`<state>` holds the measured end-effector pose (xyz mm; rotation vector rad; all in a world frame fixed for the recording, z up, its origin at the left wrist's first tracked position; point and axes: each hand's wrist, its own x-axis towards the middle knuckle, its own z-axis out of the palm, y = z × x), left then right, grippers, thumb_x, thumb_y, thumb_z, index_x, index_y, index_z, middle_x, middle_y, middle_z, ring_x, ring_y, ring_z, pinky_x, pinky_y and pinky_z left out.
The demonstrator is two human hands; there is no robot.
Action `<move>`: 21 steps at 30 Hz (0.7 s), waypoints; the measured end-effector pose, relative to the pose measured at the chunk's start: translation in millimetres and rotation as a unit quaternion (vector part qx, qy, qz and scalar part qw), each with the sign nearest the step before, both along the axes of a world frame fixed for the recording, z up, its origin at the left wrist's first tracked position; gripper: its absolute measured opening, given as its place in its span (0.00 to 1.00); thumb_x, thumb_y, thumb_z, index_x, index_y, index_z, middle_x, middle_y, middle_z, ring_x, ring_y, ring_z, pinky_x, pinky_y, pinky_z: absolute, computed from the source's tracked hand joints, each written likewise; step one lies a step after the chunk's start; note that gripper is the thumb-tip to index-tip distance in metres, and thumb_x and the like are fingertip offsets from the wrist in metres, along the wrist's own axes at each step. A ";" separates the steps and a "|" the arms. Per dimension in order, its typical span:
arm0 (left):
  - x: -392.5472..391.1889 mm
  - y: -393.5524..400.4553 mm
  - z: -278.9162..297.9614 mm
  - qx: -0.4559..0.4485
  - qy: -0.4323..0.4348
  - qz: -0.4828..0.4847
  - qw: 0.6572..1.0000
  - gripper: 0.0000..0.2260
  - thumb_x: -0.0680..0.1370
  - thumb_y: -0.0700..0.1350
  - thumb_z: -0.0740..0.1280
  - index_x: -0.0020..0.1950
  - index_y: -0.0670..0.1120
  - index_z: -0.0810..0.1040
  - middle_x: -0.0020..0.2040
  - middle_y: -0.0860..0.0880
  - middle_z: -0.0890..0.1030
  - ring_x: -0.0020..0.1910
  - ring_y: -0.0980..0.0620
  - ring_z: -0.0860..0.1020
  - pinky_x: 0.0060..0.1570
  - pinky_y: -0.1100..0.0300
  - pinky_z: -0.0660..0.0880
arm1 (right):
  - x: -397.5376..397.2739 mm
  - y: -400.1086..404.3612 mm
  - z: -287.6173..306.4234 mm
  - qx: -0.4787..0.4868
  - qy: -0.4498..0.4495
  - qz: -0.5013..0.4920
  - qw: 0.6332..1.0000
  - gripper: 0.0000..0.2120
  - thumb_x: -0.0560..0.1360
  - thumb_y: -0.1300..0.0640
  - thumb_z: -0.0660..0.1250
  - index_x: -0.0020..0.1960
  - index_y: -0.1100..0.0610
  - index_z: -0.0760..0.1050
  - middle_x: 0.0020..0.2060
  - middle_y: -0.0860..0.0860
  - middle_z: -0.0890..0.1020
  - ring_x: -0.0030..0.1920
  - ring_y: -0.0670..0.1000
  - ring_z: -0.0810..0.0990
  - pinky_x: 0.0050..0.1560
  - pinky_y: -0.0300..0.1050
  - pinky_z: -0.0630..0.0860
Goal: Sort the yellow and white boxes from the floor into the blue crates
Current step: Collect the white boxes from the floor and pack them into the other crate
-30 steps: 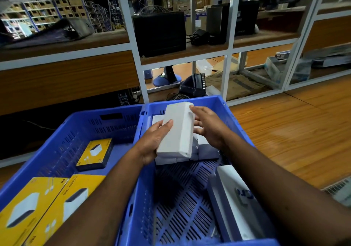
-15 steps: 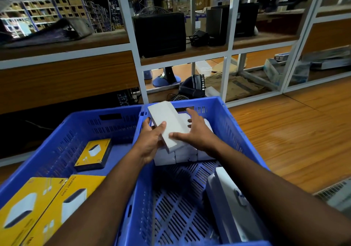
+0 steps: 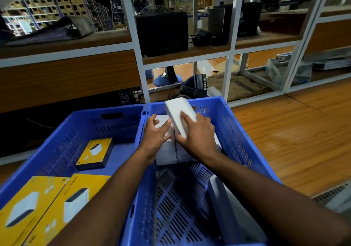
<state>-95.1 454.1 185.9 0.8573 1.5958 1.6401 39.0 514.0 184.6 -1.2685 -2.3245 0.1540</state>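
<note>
Two blue perforated crates stand side by side on a wooden floor (image 3: 296, 143) in front of a white-framed shelving unit (image 3: 133, 44). In the right crate (image 3: 233, 132), a row of white boxes (image 3: 167, 151) stands packed against the far wall, and both hands are busy there. The right hand (image 3: 197, 137) grips a long white box (image 3: 179, 115) that lies tilted on top of the row, its far end raised toward the crate's rim; the thumb curls against the box's near end and the fingers wrap over its upper face. The left hand (image 3: 155, 135) rests just beside it with fingers spread and fairly straight, its fingertips touching the top of the packed boxes and the side of the tilted box, pinching nothing. Nearer the camera in the same crate, another white box (image 3: 228, 213) leans against the right wall, partly hidden by the right forearm. The left crate (image 3: 62, 132) holds the yellow boxes: a small yellow box (image 3: 96, 153) lies flat toward the far end, well apart from two large yellow boxes (image 3: 43, 207) that lie touching side by side at the near end, each printed with a white device. On the shelves behind sit a black case (image 3: 162, 33) and tangled cables (image 3: 201, 37).
</note>
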 end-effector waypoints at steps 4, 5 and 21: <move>-1.0 -0.7 -1.4 -0.007 0.005 -0.009 1.000 0.28 0.81 0.50 0.68 0.78 0.47 0.63 0.74 0.47 0.65 0.69 0.46 0.73 0.62 0.47 0.79 | 12.4 21.7 -2.5 0.012 -0.021 -0.073 0.997 0.35 0.73 0.42 0.67 0.77 0.45 0.58 0.69 0.63 0.65 0.64 0.63 0.66 0.62 0.58 0.66; -1.2 -0.9 -2.0 -0.009 0.011 -0.014 1.000 0.27 0.81 0.50 0.69 0.77 0.46 0.64 0.74 0.47 0.66 0.68 0.47 0.74 0.61 0.48 0.80 | 15.0 27.8 -5.4 0.004 -0.028 -0.088 0.996 0.35 0.73 0.42 0.66 0.77 0.45 0.59 0.68 0.63 0.66 0.64 0.63 0.67 0.62 0.58 0.66; 0.0 -2.3 -1.9 -0.016 0.017 -0.039 0.999 0.18 0.82 0.50 0.66 0.70 0.45 0.71 0.67 0.47 0.74 0.60 0.50 0.79 0.58 0.50 0.81 | 12.0 56.1 -36.1 -0.189 -0.075 -0.081 0.976 0.26 0.78 0.44 0.60 0.72 0.54 0.64 0.70 0.65 0.65 0.70 0.64 0.63 0.72 0.61 0.59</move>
